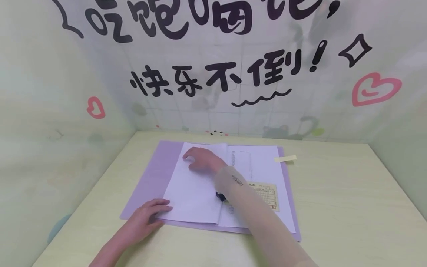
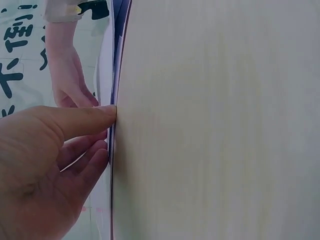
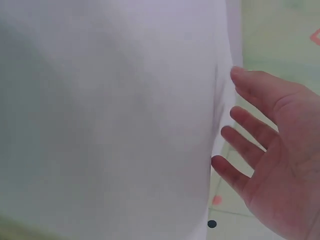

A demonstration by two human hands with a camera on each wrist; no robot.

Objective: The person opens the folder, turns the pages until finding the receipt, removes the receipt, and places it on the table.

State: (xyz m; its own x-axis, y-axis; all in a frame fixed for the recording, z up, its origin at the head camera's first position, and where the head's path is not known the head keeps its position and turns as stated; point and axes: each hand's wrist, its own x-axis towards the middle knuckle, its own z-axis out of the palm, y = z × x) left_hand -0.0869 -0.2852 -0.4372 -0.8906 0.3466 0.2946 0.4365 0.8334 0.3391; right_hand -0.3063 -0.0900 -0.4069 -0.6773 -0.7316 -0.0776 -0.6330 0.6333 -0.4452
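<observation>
An open purple folder lies on the table with a blank white page on its left side. My left hand rests at the lower left corner of that page, fingers stretched over the paper. In the left wrist view its thumb touches the folder's front edge. Over the upper left of the page is my right hand, fingers spread and slightly bent. The right wrist view shows its fingertips right at the paper's edge. On the right side lies a printed sheet, partly covered by my right forearm.
A yellowish printed form slip lies on the right sheet, partly behind my sleeve. A pale yellow strip sticks out past the folder's right edge. The light wooden table is bounded by a decorated wall at the back.
</observation>
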